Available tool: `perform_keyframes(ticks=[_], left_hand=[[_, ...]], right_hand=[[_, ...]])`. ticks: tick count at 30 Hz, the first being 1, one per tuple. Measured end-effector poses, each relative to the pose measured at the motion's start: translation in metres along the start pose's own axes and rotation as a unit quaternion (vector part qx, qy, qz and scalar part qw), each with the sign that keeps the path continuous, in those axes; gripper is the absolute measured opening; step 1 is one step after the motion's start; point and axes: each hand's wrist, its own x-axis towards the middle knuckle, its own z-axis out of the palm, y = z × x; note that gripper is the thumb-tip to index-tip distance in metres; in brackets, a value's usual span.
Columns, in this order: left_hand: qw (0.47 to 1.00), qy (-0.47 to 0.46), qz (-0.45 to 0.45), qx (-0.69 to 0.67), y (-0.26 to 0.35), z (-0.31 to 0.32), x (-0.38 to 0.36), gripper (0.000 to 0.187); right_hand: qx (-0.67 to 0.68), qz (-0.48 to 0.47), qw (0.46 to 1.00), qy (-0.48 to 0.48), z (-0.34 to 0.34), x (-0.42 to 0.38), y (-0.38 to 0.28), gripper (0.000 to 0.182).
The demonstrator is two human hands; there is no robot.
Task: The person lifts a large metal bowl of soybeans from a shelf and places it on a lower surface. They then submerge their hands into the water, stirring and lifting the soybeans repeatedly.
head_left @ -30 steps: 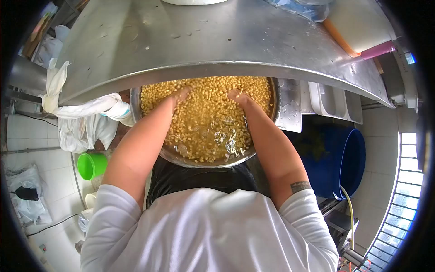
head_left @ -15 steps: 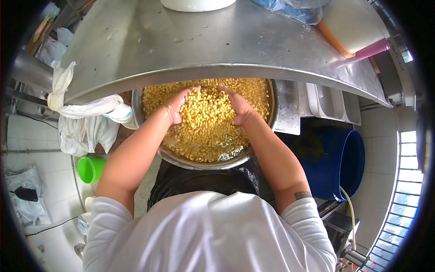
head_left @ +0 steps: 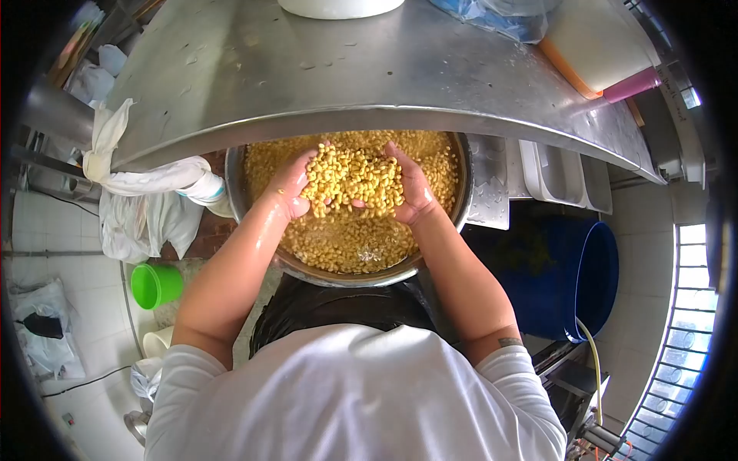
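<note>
In the head view, the basin sits in front of the person, its far part hidden under the edge of the counter. It is full of yellow grains, and wet glints show among those at its near side. The left hand and right hand are over the middle of the basin, apart from each other, palms facing in and slightly cupped. Between them they hold a heaped load of grains, lifted above the rest in the basin; a few fingertips show under the heap, but most of the fingers are covered by it. Both hands look wet.

The apron is just beside the near rim of the basin. Left of the basin hang the cloth, tied in a knot, and the bags; the bucket is lower left of it. Just right of the basin is the pan, with the barrel lower right and the hose at its mouth. Beyond the basin, on the counter, stands the tub.
</note>
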Motion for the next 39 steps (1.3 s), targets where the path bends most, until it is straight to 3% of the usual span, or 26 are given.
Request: perform_keyframes(ticks=[4, 5, 6, 7, 8, 9, 11, 13, 15, 16, 18, 19, 21, 22, 23, 25, 26, 29, 31, 33, 35, 36, 37, 39], left_hand=[[0.996, 0.030, 0.077, 0.029, 0.011, 0.004, -0.006, 0.040], [0.958, 0.069, 0.143, 0.238, 0.013, -0.002, -0.005, 0.040], [0.871, 0.104, 0.202, 0.435, 0.017, -0.006, -0.004, 0.039], [0.740, 0.134, 0.252, 0.610, 0.019, -0.004, -0.005, 0.039], [0.741, 0.126, 0.182, 0.634, 0.021, -0.001, -0.010, 0.048], [0.741, 0.125, 0.182, 0.634, 0.013, 0.000, -0.014, 0.048], [0.437, 0.162, 0.281, 0.839, -0.007, 0.001, -0.020, 0.062], [0.431, 0.136, 0.242, 0.859, -0.007, 0.003, -0.021, 0.065], [0.427, 0.084, 0.145, 0.889, -0.001, 0.005, -0.028, 0.058], [0.425, 0.081, 0.147, 0.889, 0.009, 0.017, -0.036, 0.058], [0.514, 0.038, 0.083, 0.853, 0.038, 0.048, -0.061, 0.044], [0.514, 0.036, 0.083, 0.853, 0.043, 0.059, -0.068, 0.044], [0.579, 0.028, 0.321, 0.749, 0.047, 0.081, -0.079, 0.032], [0.612, 0.019, 0.329, 0.719, 0.047, 0.099, -0.087, 0.030], [0.611, 0.020, 0.329, 0.720, 0.039, 0.106, -0.083, 0.030], [0.797, -0.124, 0.304, 0.507, 0.022, 0.113, -0.071, 0.029], [0.734, -0.121, 0.374, 0.553, 0.016, 0.118, -0.067, 0.024], [0.704, -0.095, 0.396, 0.582, 0.000, 0.126, -0.060, 0.020], [0.695, -0.094, 0.415, 0.580, -0.006, 0.126, -0.056, 0.018], [0.703, -0.081, 0.405, 0.579, -0.007, 0.125, -0.051, 0.016], [0.735, -0.062, 0.368, 0.566, 0.006, 0.130, -0.067, 0.014], [0.766, -0.044, 0.329, 0.551, 0.012, 0.128, -0.074, 0.012], [0.763, -0.048, 0.367, 0.530, 0.018, 0.119, -0.076, 0.011], [0.724, -0.029, 0.435, 0.534, 0.035, 0.096, -0.080, 0.011]], right_hand=[[0.027, 0.001, 1.000, -0.011, -0.005, -0.005, 0.002, 0.055], [0.029, 0.002, 0.999, -0.023, -0.007, -0.007, 0.002, 0.054], [0.030, 0.004, 0.999, -0.024, -0.011, -0.006, 0.002, 0.056], [0.029, 0.003, 0.999, -0.024, -0.006, -0.009, 0.001, 0.056], [0.037, 0.000, 0.999, -0.026, 0.000, -0.013, 0.000, 0.057], [0.045, -0.003, 0.999, -0.028, 0.004, -0.015, 0.000, 0.057], [0.055, -0.008, 0.998, -0.040, -0.001, -0.011, 0.001, 0.058], [0.067, -0.013, 0.996, -0.052, 0.002, -0.012, 0.001, 0.059], [0.047, -0.026, 0.999, 0.004, 0.014, -0.018, -0.003, 0.060], [0.023, -0.032, 0.999, -0.015, 0.009, -0.016, -0.003, 0.061], [0.020, -0.038, 0.999, -0.017, 0.011, -0.019, -0.004, 0.058], [0.015, -0.040, 0.999, -0.021, 0.013, -0.020, -0.004, 0.055], [-0.005, -0.057, 0.998, -0.006, 0.018, -0.021, -0.002, 0.055], [-0.019, -0.061, 0.998, 0.011, 0.019, -0.019, -0.001, 0.055], [-0.033, -0.065, 0.997, 0.028, 0.020, -0.017, 0.000, 0.054], [-0.056, -0.072, 0.995, 0.045, 0.022, -0.013, 0.004, 0.051], [-0.079, -0.079, 0.992, 0.064, 0.023, -0.011, 0.005, 0.049], [-0.078, -0.086, 0.992, 0.040, 0.005, -0.002, 0.014, 0.044], [-0.077, -0.113, 0.988, -0.065, -0.010, 0.006, 0.018, 0.042], [-0.100, -0.097, 0.989, -0.040, -0.020, 0.017, 0.019, 0.046], [-0.161, -0.083, 0.969, 0.165, -0.003, 0.008, 0.015, 0.054], [-0.172, -0.090, 0.958, 0.209, 0.000, 0.009, 0.013, 0.061], [-0.171, -0.087, 0.959, 0.209, -0.002, 0.009, 0.014, 0.061], [-0.473, -0.242, 0.829, 0.174, -0.007, 0.008, 0.014, 0.065]])
